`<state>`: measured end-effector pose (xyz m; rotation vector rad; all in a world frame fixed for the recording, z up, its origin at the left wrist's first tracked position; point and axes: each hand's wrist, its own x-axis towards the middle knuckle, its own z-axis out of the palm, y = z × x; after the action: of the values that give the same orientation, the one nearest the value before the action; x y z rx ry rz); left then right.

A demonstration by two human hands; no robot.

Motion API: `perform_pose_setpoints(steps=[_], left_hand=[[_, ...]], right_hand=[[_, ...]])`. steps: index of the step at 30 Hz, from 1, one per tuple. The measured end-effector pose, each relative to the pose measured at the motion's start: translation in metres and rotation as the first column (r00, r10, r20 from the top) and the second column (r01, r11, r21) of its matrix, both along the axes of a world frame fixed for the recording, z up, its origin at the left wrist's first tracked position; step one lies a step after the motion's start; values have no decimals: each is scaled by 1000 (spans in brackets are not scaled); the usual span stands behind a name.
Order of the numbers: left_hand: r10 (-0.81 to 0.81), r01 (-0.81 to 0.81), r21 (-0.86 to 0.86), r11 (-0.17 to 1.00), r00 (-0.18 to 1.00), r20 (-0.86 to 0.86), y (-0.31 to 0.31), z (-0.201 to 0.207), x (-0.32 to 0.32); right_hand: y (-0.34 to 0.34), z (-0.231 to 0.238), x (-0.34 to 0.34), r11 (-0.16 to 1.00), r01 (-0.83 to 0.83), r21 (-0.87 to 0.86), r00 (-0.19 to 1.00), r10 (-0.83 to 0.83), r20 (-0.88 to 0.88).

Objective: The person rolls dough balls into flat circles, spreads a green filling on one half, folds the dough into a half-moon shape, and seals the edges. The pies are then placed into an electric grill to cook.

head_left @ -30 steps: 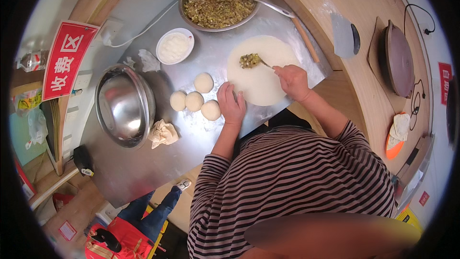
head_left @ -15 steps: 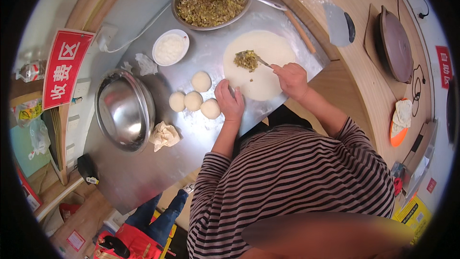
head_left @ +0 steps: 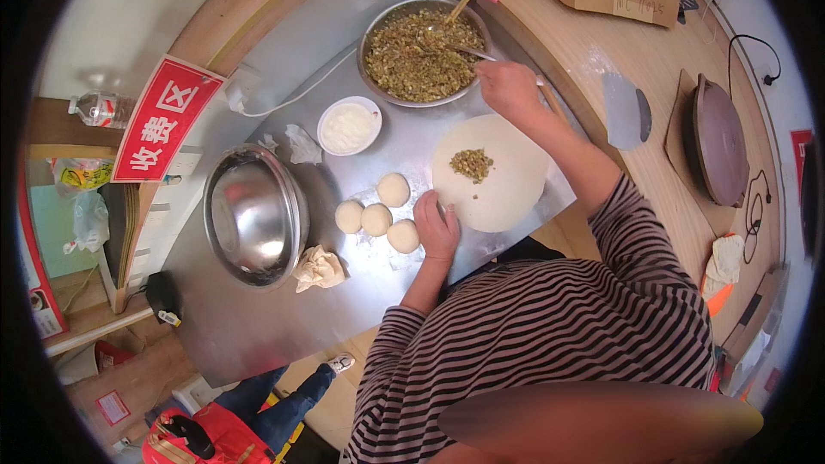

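Note:
My right hand point(head_left: 511, 91) is closed on the handle of a metal spoon point(head_left: 473, 52), whose head is down in a chopped green-brown filling point(head_left: 404, 64). The filling sits in a wide steel bowl point(head_left: 423, 105). A thin round dough sheet point(head_left: 516, 189) lies on the metal table, with a small heap of filling point(head_left: 472, 166) on its upper left part. My left hand point(head_left: 440, 225) rests at the sheet's left edge, fingers stretched out and thumb apart. Left of it several dough balls point(head_left: 376, 220) are grouped together.
A white bowl point(head_left: 378, 112) of white powder stands at the back beside crumpled plastic. On the left are a shiny steel basin point(head_left: 258, 215) and a bunched cloth point(head_left: 320, 269). My right forearm partly hides a wooden rod. A scraper point(head_left: 626, 112) and round pan point(head_left: 720, 142) are right.
My right hand has moved with the spoon from the dough sheet up to the filling bowl, leaving a heap on the sheet. My left hand stays by the sheet's edge. The view has shifted.

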<state>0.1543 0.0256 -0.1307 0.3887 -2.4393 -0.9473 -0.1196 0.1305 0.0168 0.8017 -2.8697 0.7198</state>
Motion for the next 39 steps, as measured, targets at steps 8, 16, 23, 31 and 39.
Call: perform_pose_setpoints(steps=[8,16,23,31,39], left_hand=[[15,-16,17,1000,1000,27,1,3,-2],[16,-16,-19,1000,1000,-14,1,3,-3],[17,-17,10,1000,1000,17,2,4,-2],[12,-11,-37,999,1000,17,2,1,-1],[5,-4,-47,999,1000,17,1,-1,-1]], right_hand=[[-57,-45,-93,979,80,189,953,-131,274],[-61,-89,-119,969,-129,209,910,32,414],[-37,-60,-95,745,596,-299,456,-8,890],[-4,-29,-79,720,612,-328,414,61,908],[83,-13,-21,706,618,-345,478,11,879]])
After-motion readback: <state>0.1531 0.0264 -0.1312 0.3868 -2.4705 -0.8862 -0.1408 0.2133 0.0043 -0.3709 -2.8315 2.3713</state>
